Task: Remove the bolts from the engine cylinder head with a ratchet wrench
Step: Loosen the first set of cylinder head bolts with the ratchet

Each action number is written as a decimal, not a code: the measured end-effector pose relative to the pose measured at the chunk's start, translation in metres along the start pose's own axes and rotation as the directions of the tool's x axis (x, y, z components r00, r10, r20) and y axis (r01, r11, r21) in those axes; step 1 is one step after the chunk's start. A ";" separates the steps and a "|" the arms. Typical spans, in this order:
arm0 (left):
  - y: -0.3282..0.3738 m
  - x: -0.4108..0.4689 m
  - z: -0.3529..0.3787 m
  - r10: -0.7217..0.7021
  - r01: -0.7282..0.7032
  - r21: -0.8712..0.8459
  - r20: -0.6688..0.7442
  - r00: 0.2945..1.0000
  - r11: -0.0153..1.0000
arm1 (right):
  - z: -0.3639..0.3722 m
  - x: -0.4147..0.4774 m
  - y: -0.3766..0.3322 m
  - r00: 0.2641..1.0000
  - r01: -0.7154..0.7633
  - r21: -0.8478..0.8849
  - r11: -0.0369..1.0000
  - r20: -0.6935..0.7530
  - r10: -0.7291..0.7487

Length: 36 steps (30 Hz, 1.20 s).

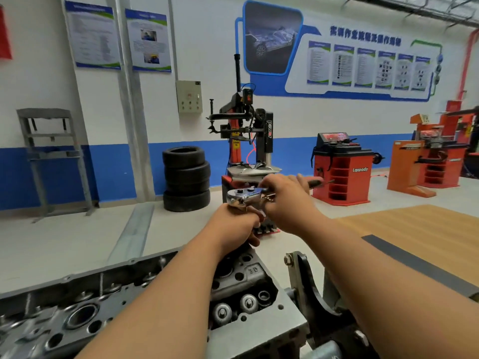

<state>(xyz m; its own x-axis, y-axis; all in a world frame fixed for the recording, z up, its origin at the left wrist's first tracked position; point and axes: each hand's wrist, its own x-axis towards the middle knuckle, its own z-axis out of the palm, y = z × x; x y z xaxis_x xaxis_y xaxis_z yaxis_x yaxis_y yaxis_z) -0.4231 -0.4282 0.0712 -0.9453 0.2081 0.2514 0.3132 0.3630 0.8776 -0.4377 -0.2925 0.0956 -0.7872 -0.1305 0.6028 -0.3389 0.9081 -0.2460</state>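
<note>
Ratchet wrench stands above the far right end of the cylinder head, handle running right. The left hand is curled round its drive below, hiding the bolt, and the right hand is wrapped on the handle just beside it. Readable: "3D" cast on the head, "Lanpody" on wheel balancer, "power" on tyre changer.

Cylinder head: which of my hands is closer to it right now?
Left. The left hand sits just above the far end of the cylinder head, gripping beneath the head of the ratchet wrench. The right hand holds its handle, higher and further right.
</note>
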 end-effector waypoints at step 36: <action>-0.006 0.013 0.004 -0.048 0.032 -0.206 -0.073 0.996 0.978 | 0.008 0.040 -0.018 0.946 0.154 -0.228 0.962 0.316 -0.076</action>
<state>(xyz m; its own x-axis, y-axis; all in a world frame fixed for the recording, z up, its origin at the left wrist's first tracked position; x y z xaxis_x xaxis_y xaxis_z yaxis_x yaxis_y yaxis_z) -0.4366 -0.4245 0.0672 -0.9635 0.1231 0.2379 0.2570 0.1743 0.9506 -0.4674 -0.3173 0.1181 -0.8815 -0.3186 0.3485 -0.3297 0.9437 0.0288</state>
